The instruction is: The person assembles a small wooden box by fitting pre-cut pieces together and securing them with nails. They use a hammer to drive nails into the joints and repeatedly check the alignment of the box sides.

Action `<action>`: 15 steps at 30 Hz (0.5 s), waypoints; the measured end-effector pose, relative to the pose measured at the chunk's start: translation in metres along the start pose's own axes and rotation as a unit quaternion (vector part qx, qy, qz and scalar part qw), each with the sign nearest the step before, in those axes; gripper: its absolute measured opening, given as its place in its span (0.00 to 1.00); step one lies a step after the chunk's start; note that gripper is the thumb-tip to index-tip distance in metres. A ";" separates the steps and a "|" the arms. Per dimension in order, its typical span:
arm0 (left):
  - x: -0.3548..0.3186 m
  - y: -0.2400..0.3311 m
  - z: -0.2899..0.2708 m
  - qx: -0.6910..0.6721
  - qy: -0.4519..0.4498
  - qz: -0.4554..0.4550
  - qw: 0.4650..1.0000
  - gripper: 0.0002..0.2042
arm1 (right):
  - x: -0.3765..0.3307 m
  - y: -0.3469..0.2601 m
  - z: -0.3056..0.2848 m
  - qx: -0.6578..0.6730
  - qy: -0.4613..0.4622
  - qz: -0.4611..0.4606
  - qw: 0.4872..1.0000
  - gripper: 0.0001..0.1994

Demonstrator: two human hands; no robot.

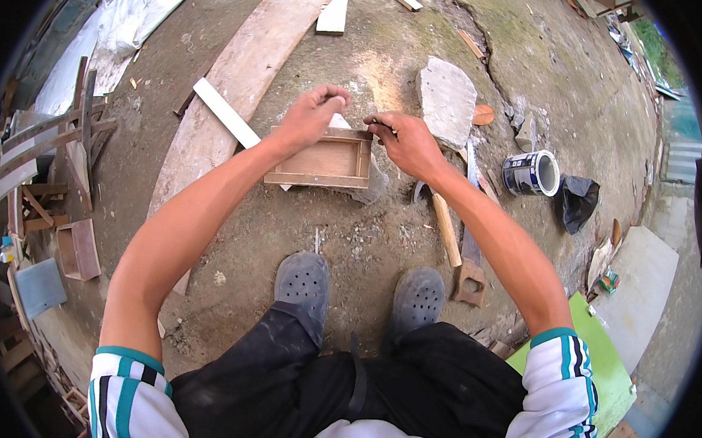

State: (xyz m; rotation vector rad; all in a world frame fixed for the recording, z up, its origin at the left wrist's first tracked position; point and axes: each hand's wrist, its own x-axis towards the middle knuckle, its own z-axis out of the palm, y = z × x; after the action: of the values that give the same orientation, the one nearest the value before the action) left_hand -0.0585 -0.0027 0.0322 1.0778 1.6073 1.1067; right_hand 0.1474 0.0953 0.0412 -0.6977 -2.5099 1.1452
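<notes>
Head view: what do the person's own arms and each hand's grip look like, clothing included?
The short white fabric left sleeve and matching right sleeve have teal cuff bands plus teal and black stripes. The left forearm and right forearm are uncovered. The left grip and right grip are bare human hands; no gloves, watches or cables show.

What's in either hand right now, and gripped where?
Right hand: fingertips at the far right corner of the wooden box; whether they grip it cannot be told. Left hand: fingers curled near its far edge, any hold unclear.
</notes>
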 end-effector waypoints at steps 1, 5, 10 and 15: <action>0.003 -0.002 -0.008 -0.027 0.012 0.004 1.000 0.15 | 0.001 -0.001 0.000 0.000 0.001 -0.004 1.000 0.11; 0.000 0.013 -0.008 0.040 0.007 0.030 0.999 0.12 | 0.000 0.002 0.000 -0.011 0.003 -0.002 1.000 0.11; -0.014 0.028 0.013 0.092 -0.038 0.038 0.994 0.11 | 0.001 -0.001 -0.005 -0.017 -0.029 0.017 0.999 0.12; -0.015 0.024 0.025 0.095 -0.016 0.038 0.995 0.10 | 0.001 -0.003 -0.002 -0.031 -0.004 -0.006 0.999 0.12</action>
State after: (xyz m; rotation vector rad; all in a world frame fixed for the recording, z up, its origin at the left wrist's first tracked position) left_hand -0.0266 -0.0068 0.0522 1.2830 1.6847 0.9952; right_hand 0.1465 0.0954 0.0444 -0.6931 -2.5629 1.0726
